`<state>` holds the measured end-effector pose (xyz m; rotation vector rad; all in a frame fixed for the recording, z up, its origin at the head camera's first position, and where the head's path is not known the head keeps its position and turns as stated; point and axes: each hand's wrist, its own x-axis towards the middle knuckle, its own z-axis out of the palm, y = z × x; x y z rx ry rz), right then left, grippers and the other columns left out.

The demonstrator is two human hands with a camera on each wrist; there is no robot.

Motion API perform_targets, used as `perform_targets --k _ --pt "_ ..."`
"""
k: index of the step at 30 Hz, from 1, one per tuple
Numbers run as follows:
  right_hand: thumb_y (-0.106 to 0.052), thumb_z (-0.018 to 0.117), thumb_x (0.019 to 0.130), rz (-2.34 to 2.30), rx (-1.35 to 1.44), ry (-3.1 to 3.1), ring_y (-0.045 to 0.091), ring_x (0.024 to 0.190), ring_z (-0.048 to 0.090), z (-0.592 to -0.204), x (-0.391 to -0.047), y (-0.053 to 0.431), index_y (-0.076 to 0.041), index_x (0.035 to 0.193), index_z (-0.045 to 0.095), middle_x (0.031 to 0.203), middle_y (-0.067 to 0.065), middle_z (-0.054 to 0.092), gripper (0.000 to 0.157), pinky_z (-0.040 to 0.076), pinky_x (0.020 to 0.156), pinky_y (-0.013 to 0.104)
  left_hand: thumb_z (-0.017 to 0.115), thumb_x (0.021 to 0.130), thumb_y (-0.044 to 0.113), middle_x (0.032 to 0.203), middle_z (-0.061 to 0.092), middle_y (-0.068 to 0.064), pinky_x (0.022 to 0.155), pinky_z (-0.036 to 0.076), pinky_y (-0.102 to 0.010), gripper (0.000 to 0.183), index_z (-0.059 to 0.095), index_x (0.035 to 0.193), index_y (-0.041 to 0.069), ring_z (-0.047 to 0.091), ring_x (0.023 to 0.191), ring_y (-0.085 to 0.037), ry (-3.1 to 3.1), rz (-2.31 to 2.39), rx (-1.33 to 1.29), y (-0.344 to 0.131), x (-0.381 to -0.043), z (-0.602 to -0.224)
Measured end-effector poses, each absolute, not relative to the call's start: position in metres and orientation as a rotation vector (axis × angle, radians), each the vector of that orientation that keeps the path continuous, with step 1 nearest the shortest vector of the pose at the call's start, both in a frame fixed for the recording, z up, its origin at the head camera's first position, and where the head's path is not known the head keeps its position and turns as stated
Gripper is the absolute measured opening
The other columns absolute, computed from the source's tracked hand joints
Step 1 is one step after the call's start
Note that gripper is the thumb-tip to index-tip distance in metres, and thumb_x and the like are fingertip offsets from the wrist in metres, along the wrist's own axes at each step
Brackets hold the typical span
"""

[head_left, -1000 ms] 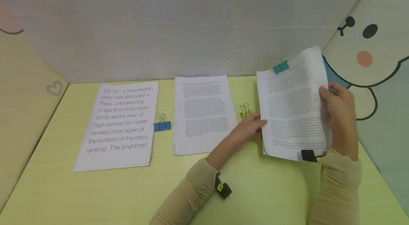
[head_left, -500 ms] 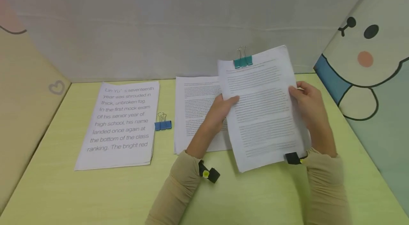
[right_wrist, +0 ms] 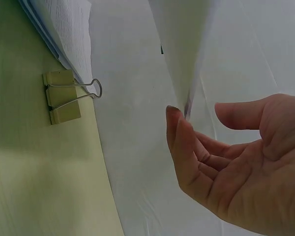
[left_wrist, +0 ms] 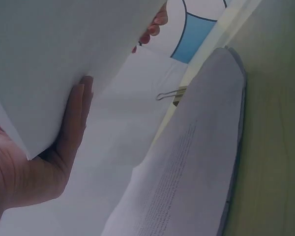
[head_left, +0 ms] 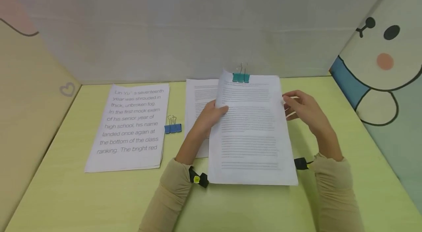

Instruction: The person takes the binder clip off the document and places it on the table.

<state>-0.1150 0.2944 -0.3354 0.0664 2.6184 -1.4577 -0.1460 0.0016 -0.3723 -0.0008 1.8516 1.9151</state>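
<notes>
A stack of printed sheets [head_left: 248,126] is held up over the table, with a teal binder clip [head_left: 241,78] on its top edge. My left hand [head_left: 208,116] grips its left edge, thumb on the front; in the left wrist view the fingers [left_wrist: 74,115] lie behind the paper. By the right edge is my right hand [head_left: 306,111], its thumb apart from the sheets. In the right wrist view, fingertips [right_wrist: 173,118] are at the paper's edge, without a pinch. Behind the held stack lies another printed stack [head_left: 202,94], partly covered.
A large-print stack [head_left: 128,126] lies on the left of the table [head_left: 99,202]. Between the two lying stacks is a blue binder clip [head_left: 173,128]. A yellow binder clip [right_wrist: 63,97] sits on the table beside the middle stack, hidden in the head view. A pale wall [head_left: 165,41] stands behind.
Both hands have carried the clipped stack from the right to the middle, and it has straightened. My right thumb has come off its front. The lying stacks have stayed put.
</notes>
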Motion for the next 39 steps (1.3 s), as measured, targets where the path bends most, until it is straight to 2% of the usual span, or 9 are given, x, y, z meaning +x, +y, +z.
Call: perform_targets --k 5,9,11,14,17,20,26,34,39 --pt "-0.029 0.045 0.112 -1.459 0.07 2.691 0.01 0.084 0.067 -0.331 -0.115 0.291 0.01 0.145 0.043 0.121 0.032 0.062 0.051 0.057 0.073 0.022 0.049 0.108 0.017 0.118 0.069 -0.017 0.073 0.062 -0.038 0.041 0.048 0.148 0.006 0.073 0.091 -0.024 1.843 1.918 0.025 -0.005 -0.148 -0.37" --pt "-0.034 0.046 0.111 -1.442 0.113 2.801 0.021 0.093 0.063 -0.324 -0.116 0.279 0.007 0.144 0.047 0.12 0.028 0.062 0.052 0.053 0.076 0.018 0.049 0.108 0.017 0.116 0.07 -0.017 0.074 0.062 -0.04 0.039 0.051 0.145 0.006 0.074 0.092 -0.026 1.828 1.902 0.092 -0.007 -0.15 -0.371" --pt "-0.035 0.046 0.111 -1.409 0.148 2.86 0.03 0.102 0.059 -0.322 -0.119 0.273 0.006 0.144 0.048 0.123 0.028 0.06 0.053 0.051 0.082 0.025 0.049 0.108 0.016 0.115 0.07 -0.017 0.075 0.062 -0.04 0.038 0.052 0.144 0.005 0.074 0.092 -0.027 1.809 1.899 0.119 -0.008 -0.15 -0.371" --pt "-0.035 0.046 0.11 -1.364 0.205 2.937 0.039 0.117 0.055 -0.316 -0.124 0.265 0.006 0.147 0.046 0.136 0.028 0.055 0.055 0.048 0.096 0.043 0.049 0.108 0.015 0.115 0.071 -0.018 0.075 0.062 -0.041 0.038 0.052 0.144 0.004 0.075 0.091 -0.028 1.781 1.904 0.123 -0.008 -0.151 -0.371" --pt "-0.033 0.047 0.11 -1.341 0.202 3.0 0.043 0.132 0.048 -0.305 -0.125 0.256 0.006 0.15 0.042 0.147 0.028 0.049 0.056 0.043 0.106 0.057 0.05 0.108 0.016 0.113 0.071 -0.018 0.074 0.062 -0.04 0.038 0.053 0.144 0.004 0.074 0.089 -0.026 1.784 1.892 0.095 -0.008 -0.151 -0.372" --pt "-0.03 0.05 0.109 -1.36 0.109 3.018 0.043 0.135 0.047 -0.292 -0.124 0.245 0.006 0.15 0.044 0.149 0.026 0.048 0.055 0.041 0.108 0.06 0.05 0.108 0.016 0.111 0.071 -0.017 0.073 0.062 -0.038 0.038 0.053 0.144 0.004 0.074 0.087 -0.025 1.807 1.881 0.08 -0.008 -0.151 -0.374" --pt "-0.033 0.05 0.109 -1.289 -0.151 2.863 0.041 0.133 0.049 -0.285 -0.136 0.232 0.003 0.149 0.045 0.143 0.025 0.054 0.053 0.04 0.11 0.059 0.05 0.108 0.016 0.112 0.071 -0.018 0.073 0.062 -0.038 0.038 0.053 0.144 0.003 0.074 0.088 -0.025 1.799 1.873 0.104 -0.009 -0.152 -0.376" --pt "-0.035 0.05 0.11 -1.22 -0.249 2.742 0.038 0.134 0.048 -0.281 -0.137 0.241 -0.001 0.152 0.042 0.146 0.022 0.053 0.055 0.038 0.11 0.058 0.051 0.108 0.019 0.112 0.071 -0.014 0.074 0.059 -0.035 0.037 0.055 0.144 0.008 0.073 0.09 -0.025 1.923 1.854 0.053 -0.028 -0.159 -0.369" --pt "-0.025 0.051 0.111 -1.645 -0.337 2.65 0.022 0.124 0.056 -0.27 -0.126 0.247 0.0 0.144 0.051 0.138 0.014 0.058 0.042 0.047 0.102 0.028 0.049 0.108 0.017 0.111 0.072 -0.016 0.074 0.057 -0.033 0.039 0.053 0.146 0.007 0.073 0.088 -0.025 1.957 1.877 0.049 -0.035 -0.162 -0.369"
